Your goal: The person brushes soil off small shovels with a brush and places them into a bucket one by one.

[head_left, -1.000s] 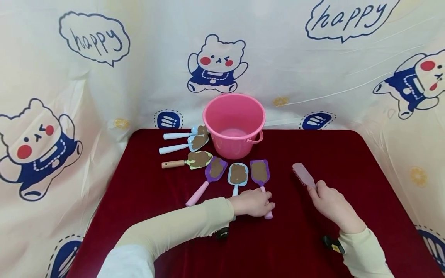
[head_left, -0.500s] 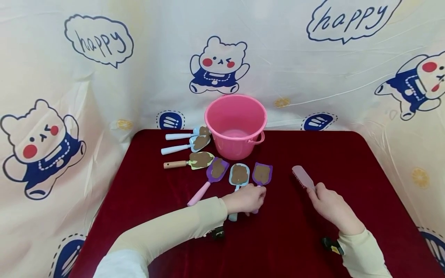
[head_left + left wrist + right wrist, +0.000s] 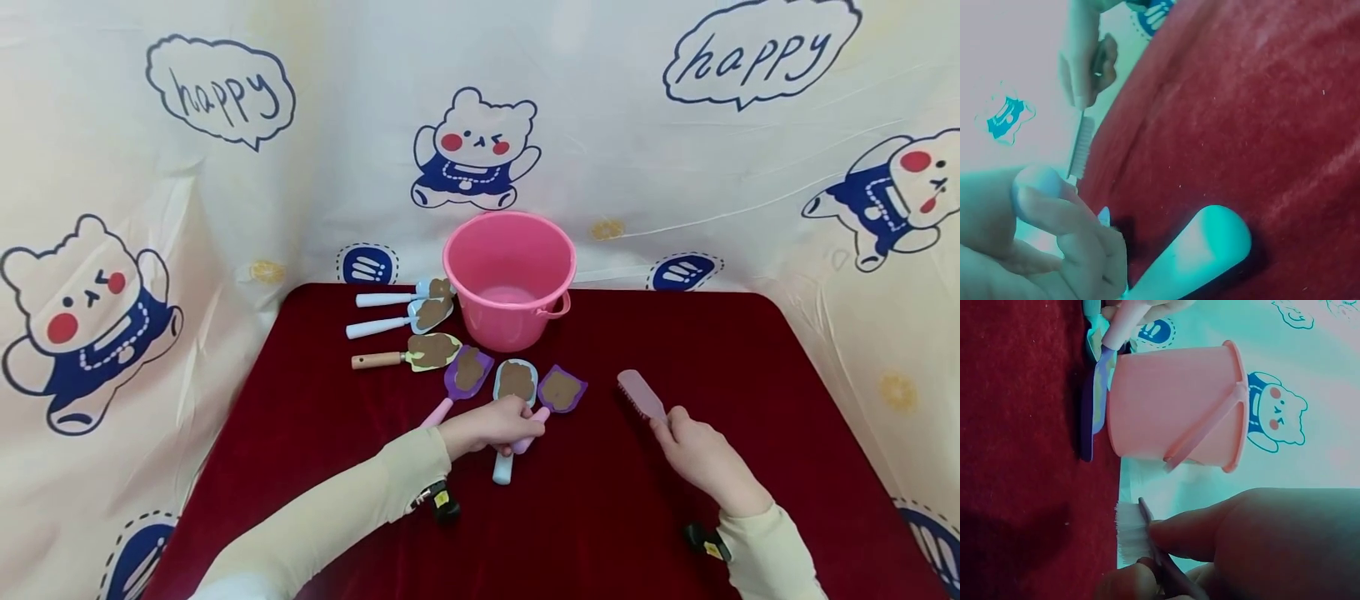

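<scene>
The purple shovel point(image 3: 547, 405) with the pink handle is near the middle of the desk point(image 3: 615, 517), its blade carrying a brown patch and its handle clamped in the left hand point(image 3: 495, 425). That hand sits over the light blue shovel point(image 3: 503, 468), whose handle end pokes out below it. The right hand point(image 3: 705, 458), well apart from the other, pinches a pink brush point(image 3: 641, 396).

Further out, a second purple shovel point(image 3: 453, 387), a wooden-handled shovel point(image 3: 378, 360) and two more light blue shovels point(image 3: 378, 326) point(image 3: 386, 299) lie to the left, all with brown patches. The pink bucket point(image 3: 498, 327) stands behind.

From the right wrist I can see what the head view hides: the held handle slopes upward from a low blade, the brush's pale bristles point(image 3: 1132, 534) face the red cloth, and the bucket's handle hangs down its side. The left wrist view shows the rounded handle end emerging from the fingers.

Half a second ago the purple shovel stood straighter; it has since swung round, its handle now crossing toward the light blue one. The brush has come slightly nearer the shovel, while the bucket hasn't budged.
</scene>
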Available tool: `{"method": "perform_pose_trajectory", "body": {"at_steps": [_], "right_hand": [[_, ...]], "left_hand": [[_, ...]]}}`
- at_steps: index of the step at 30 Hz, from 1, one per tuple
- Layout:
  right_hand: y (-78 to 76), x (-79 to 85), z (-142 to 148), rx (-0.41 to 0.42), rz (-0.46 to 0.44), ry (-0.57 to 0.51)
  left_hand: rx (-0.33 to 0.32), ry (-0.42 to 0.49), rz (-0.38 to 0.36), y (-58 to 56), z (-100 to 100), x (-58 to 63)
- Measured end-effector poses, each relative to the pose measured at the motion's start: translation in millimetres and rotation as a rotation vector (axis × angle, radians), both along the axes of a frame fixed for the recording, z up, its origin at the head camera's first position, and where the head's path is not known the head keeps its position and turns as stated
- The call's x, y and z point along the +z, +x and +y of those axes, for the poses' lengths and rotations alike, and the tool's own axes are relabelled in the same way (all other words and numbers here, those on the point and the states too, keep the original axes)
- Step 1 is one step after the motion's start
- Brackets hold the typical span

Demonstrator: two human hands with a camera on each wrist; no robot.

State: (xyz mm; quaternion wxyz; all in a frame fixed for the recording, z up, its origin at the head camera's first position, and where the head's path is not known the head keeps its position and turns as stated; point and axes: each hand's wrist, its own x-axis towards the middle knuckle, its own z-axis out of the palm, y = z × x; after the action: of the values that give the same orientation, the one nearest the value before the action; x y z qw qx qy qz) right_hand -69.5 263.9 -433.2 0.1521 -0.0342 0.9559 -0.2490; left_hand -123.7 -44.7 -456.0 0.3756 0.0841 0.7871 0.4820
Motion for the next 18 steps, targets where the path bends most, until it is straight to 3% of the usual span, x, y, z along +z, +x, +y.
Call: {"method": "perform_pose_trajectory", "body": {"at_steps": [4,7,11,18], "right_hand": [[1.9,-3.9,-4.2,0.004,0.078,0.024],[2.4,-6.1,-7.6,-0.001,0.133,0.022],[0.8,-7.5,-13.8,-0.003,0.193,0.0],[-5.3,-5.5,-27.9,-0.029,0.254,-0.023]], "left_hand": [[0.031,0.11,-0.138,3.1,-6.6,-5.2],[0.038,0.189,-0.196,4.5,-13.8,-6.4],[0.055,0.29,-0.224,7.2,-24.5,-5.9],[0.147,0.421,-0.264,13.6,-33.9,1.7]]}}
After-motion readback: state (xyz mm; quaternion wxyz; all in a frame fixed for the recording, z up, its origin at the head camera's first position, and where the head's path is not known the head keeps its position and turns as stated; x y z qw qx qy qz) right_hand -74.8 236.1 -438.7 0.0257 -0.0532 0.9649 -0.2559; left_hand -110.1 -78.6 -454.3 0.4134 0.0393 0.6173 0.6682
